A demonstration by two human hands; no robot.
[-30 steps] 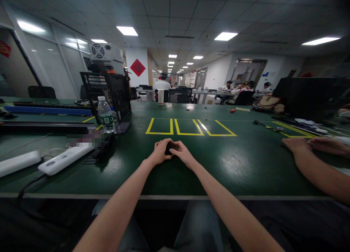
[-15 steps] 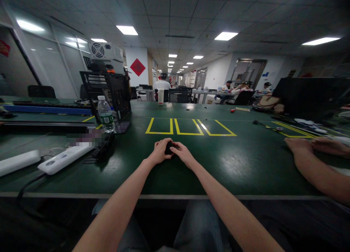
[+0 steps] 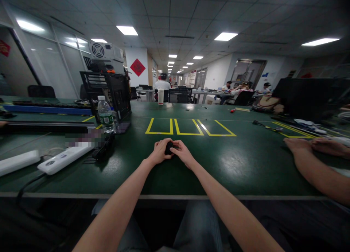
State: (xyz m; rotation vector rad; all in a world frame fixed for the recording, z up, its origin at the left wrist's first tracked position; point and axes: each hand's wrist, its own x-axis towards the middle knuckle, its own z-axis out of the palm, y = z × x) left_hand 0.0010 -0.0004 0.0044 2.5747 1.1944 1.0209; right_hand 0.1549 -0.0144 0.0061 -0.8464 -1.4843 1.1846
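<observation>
One small black object (image 3: 168,148) is between your two hands, just on the near side of the yellow tape (image 3: 190,134). Your left hand (image 3: 159,152) and right hand (image 3: 183,154) are both clamped on it; whether it touches the green table (image 3: 235,182) is hidden. Left of the tape stands a water bottle (image 3: 106,115), and a white power strip (image 3: 64,158) lies left of it and nearer you. Beyond it stands a white cup (image 3: 161,97). Well to its right is a co-worker's hand (image 3: 298,144).
</observation>
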